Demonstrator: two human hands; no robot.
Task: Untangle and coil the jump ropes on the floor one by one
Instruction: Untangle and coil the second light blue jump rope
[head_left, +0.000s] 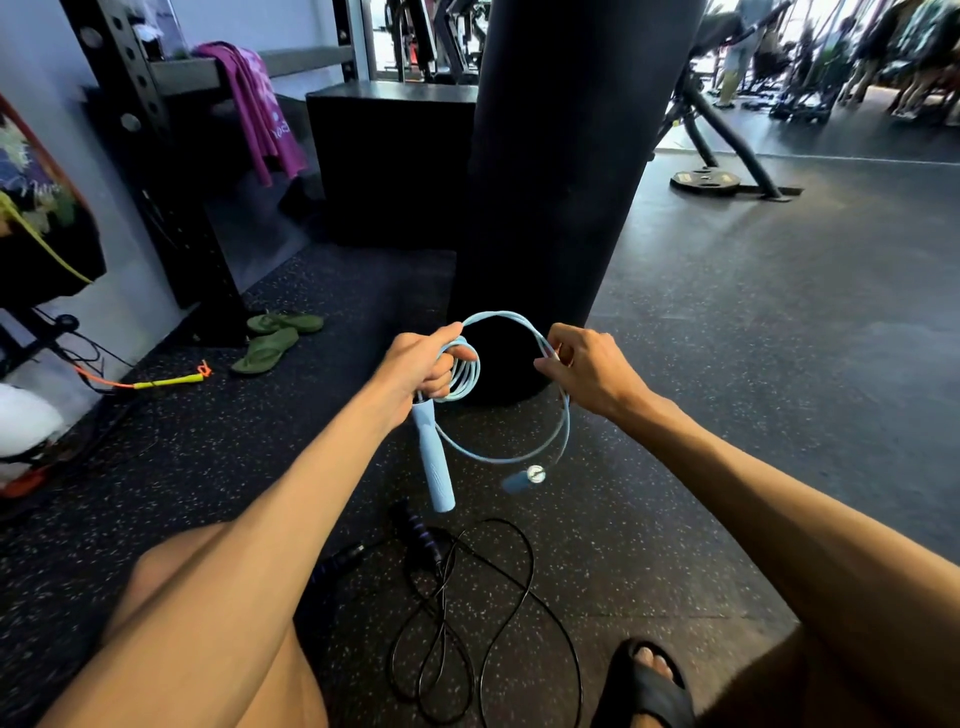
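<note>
My left hand (423, 364) grips several coils of a light blue jump rope (550, 358), and one blue handle (434, 462) hangs straight down below that fist. My right hand (582, 369) pinches the rope's outer loop on its right side. The second blue handle (522, 479) dangles free at the bottom of the loop. Below, on the speckled floor, lies a black jump rope (467, 613) in loose tangled loops, with its purple-and-black handles (415, 530) to the upper left of the tangle.
A black punching bag (561, 171) hangs just behind my hands. Green flip-flops (270, 340) and a yellow-orange rope (161, 383) lie on the left. A black box (384, 156) and a rack with a purple towel (260, 109) stand behind. My sandalled foot (649, 680) is at bottom right.
</note>
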